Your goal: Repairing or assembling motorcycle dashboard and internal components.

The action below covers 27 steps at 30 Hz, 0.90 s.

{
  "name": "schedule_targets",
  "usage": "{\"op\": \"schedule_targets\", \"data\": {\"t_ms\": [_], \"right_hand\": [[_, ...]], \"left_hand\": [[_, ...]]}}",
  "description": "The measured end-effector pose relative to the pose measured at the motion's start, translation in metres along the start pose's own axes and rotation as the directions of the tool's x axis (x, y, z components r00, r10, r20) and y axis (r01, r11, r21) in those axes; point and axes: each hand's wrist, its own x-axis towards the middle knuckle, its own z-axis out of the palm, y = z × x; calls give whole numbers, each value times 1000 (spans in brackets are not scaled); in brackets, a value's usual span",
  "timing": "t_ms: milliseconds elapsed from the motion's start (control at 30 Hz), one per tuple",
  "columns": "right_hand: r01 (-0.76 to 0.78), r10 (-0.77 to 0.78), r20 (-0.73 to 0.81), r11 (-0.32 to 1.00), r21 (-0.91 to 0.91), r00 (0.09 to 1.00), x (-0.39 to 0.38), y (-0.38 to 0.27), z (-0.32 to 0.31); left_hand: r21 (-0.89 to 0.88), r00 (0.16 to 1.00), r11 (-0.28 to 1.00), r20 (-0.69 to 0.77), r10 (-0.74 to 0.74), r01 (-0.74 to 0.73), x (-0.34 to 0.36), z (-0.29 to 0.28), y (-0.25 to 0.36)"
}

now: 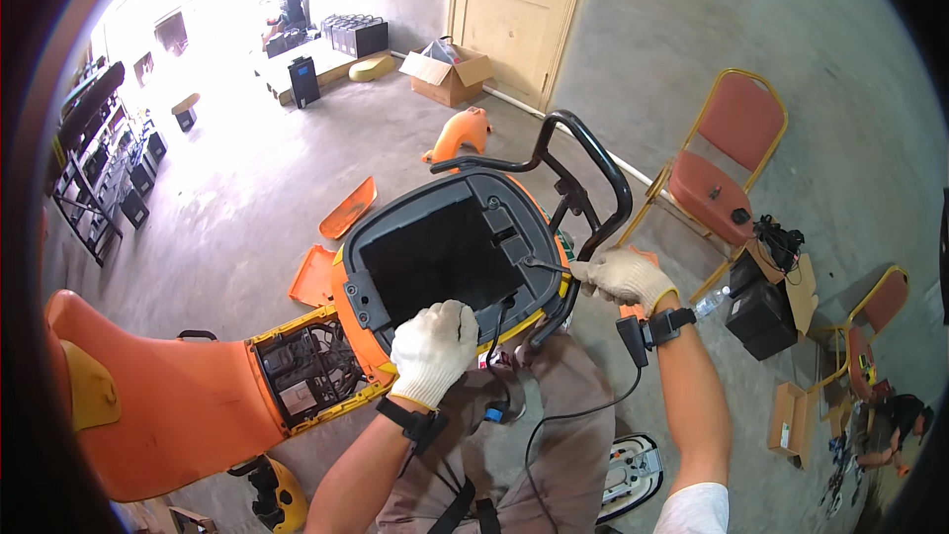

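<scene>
An orange scooter (188, 396) stands before me, its black storage tub (371, 235) exposed at the rear. My right hand (633, 279), in a white knit glove, is closed around the end of a small dark wrench (550, 266). The wrench's far tip lies at the tub's right rim, near a bolt spot. Over the tub's near edge, my gloved left hand (435, 344) is curled, and whatever its fingers hold is hidden. A black cable (501, 321) hangs over the near rim with a blue connector (493, 415) at its end.
A black tubular rear rack (615, 183) rises beyond the tub. Orange body panels (349, 208) lie on the floor. At right are red chairs (727, 163) and a box of black parts (766, 311). An open carton (447, 79) sits by the door. A person (895, 425) crouches far right.
</scene>
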Motion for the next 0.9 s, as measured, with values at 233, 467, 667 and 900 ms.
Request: {"op": "schedule_targets", "data": {"t_ms": [233, 467, 667, 900], "right_hand": [[53, -56, 14, 983, 176, 998, -8, 1, 7], [-1, -116, 134, 752, 659, 984, -58, -20, 89], [-211, -281, 233, 107, 972, 931, -40, -66, 123], [-330, -450, 209, -209, 921, 868, -8, -114, 121]], "left_hand": [[55, 993, 998, 114, -3, -3, 3, -6, 1], [-21, 994, 998, 99, -53, 55, 0, -8, -1], [-8, 988, 1000, 153, -1, 2, -2, -7, -4], [61, 978, 998, 207, 5, -18, -1, 0, -8]]}}
